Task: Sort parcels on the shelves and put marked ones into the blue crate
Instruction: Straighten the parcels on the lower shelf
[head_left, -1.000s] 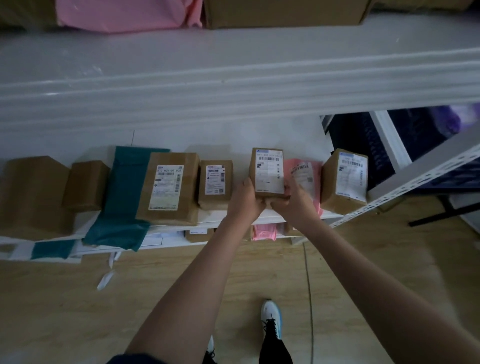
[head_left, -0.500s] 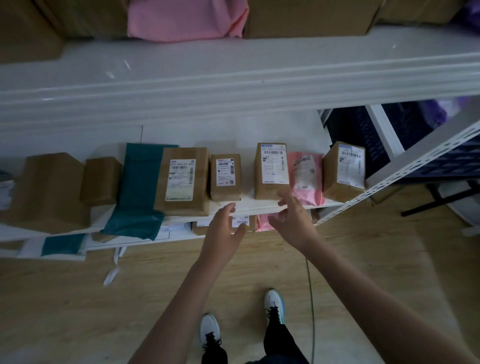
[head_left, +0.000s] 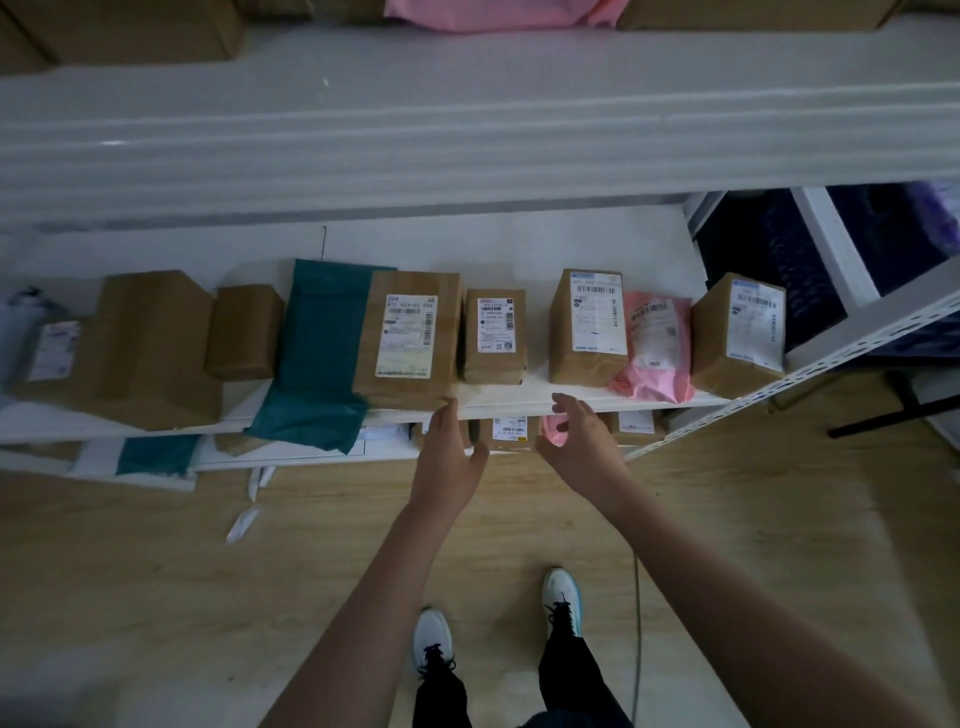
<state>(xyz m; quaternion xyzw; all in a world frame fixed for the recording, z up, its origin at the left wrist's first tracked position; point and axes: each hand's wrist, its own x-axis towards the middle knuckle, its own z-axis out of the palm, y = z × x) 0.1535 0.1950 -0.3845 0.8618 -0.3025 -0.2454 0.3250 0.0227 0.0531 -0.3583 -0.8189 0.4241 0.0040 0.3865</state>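
Both hands are empty. The left hand (head_left: 451, 457) has straight fingers whose tips reach the front edge of the white metal shelf (head_left: 519, 397), near the front right corner of the large flat brown cardboard parcel with a long white label (head_left: 408, 338). The right hand (head_left: 579, 449) is relaxed with loosely bent fingers and hovers just before the same edge, touching nothing.

On the shelf the parcels lie in a row with labels up: a small brown cardboard box (head_left: 494, 336), a taller brown cardboard box with a barcode label (head_left: 588, 325), a pink plastic mailer bag (head_left: 655, 348) touching its right side, and another brown labelled box (head_left: 737, 330) at the right end. A teal plastic mailer (head_left: 317, 358) hangs over the front edge.

The dark blue plastic crate (head_left: 769, 265) stands behind the right end of the shelf; I cannot see inside it. I cannot read any marks from here, so it seems most checking is left to do.
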